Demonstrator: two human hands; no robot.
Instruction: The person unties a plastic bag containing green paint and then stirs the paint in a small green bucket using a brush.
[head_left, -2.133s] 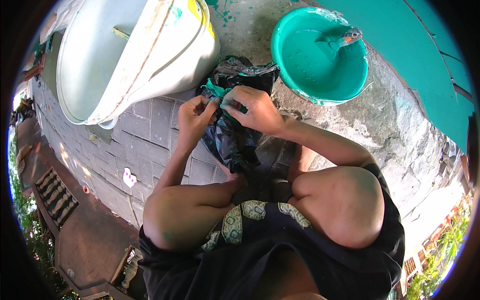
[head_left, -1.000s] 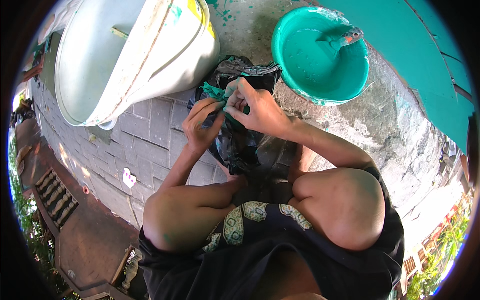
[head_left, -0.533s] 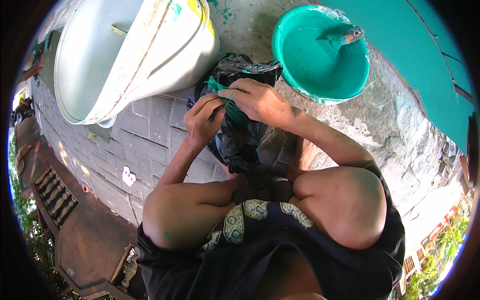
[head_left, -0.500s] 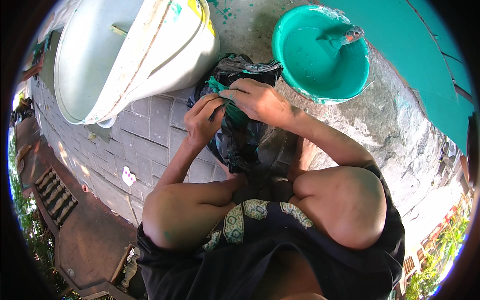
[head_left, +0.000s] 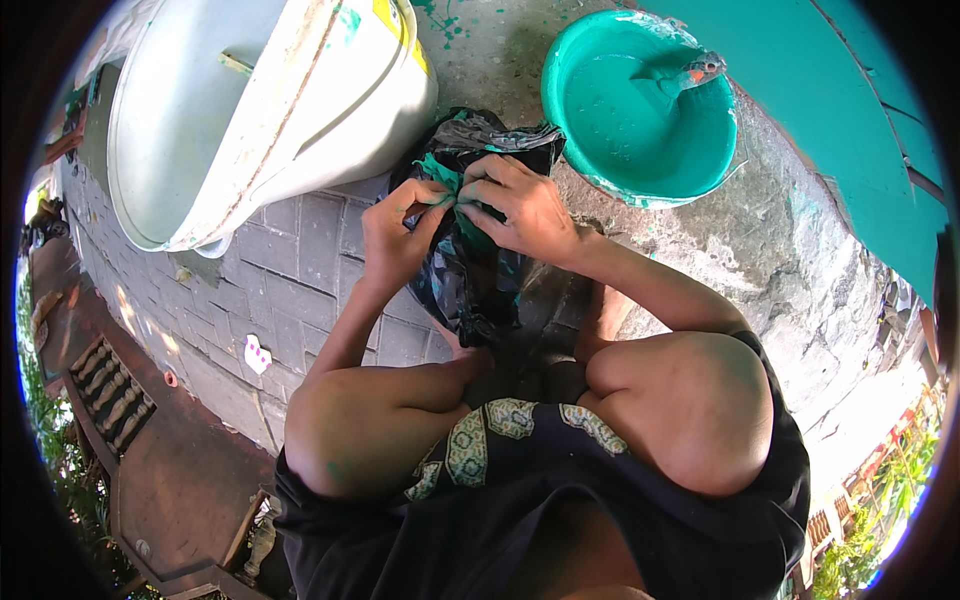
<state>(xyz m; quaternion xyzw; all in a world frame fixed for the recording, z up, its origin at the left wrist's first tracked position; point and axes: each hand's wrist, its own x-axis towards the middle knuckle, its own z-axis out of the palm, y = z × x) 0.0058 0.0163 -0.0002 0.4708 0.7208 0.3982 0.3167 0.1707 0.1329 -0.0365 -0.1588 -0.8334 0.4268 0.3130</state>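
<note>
A crumpled black plastic bag, smeared with green paint, sits between my feet. Both hands meet over its upper part, fingertips almost touching. My left hand pinches a green-stained fold of the bag between thumb and fingers. From the other side, my right hand grips the same gathered plastic, fingers bent inward. The loose rim of the bag spreads out beyond my fingers. What lies inside it is hidden.
At the upper right a green bucket holds green paint, with a paintbrush leaning in it. A large white bucket is tipped at the upper left. A green surface borders the right. Grey paving lies below.
My right hand has turned, and its fingers now point down into the plastic. My left hand has shifted slightly up and left, still pinching the bag.
</note>
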